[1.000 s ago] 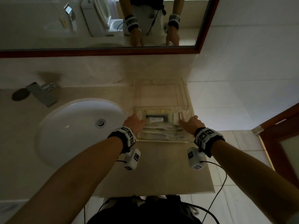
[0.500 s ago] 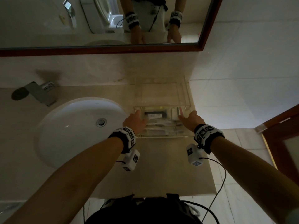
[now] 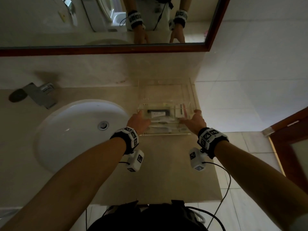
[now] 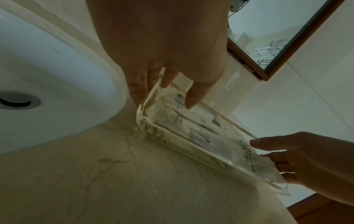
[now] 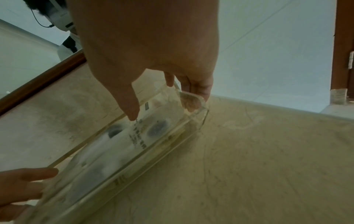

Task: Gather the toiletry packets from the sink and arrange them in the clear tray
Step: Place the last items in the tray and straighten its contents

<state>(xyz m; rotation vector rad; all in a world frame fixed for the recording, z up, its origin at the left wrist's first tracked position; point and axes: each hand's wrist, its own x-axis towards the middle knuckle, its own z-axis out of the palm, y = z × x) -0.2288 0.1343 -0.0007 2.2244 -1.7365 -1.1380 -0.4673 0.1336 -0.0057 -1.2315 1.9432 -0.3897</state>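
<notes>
The clear tray [image 3: 166, 132] stands on the beige counter right of the sink [image 3: 71, 139]. Several toiletry packets [image 3: 159, 116] lie inside it, white ones and one with a black band. My left hand [image 3: 139, 121] grips the tray's left end wall, thumb inside and fingers outside [image 4: 138, 91]. At the opposite end my right hand [image 3: 194, 120] holds the right wall the same way, thumb [image 5: 130, 109] over the packets [image 5: 138, 136]. The sink basin shows no packets. The tray's corner [image 4: 145, 125] rests on the counter.
A second clear acrylic holder [image 3: 166, 90] stands behind the tray against the wall. The chrome faucet [image 3: 40, 95] is at the back left, the wood-framed mirror [image 3: 215, 30] above. The counter [image 3: 166, 172] ends just right of the tray; a brown door [image 3: 293, 144] is beyond.
Both hands have slid the tray a little away from me toward the wall, keeping their hold on its two ends.
</notes>
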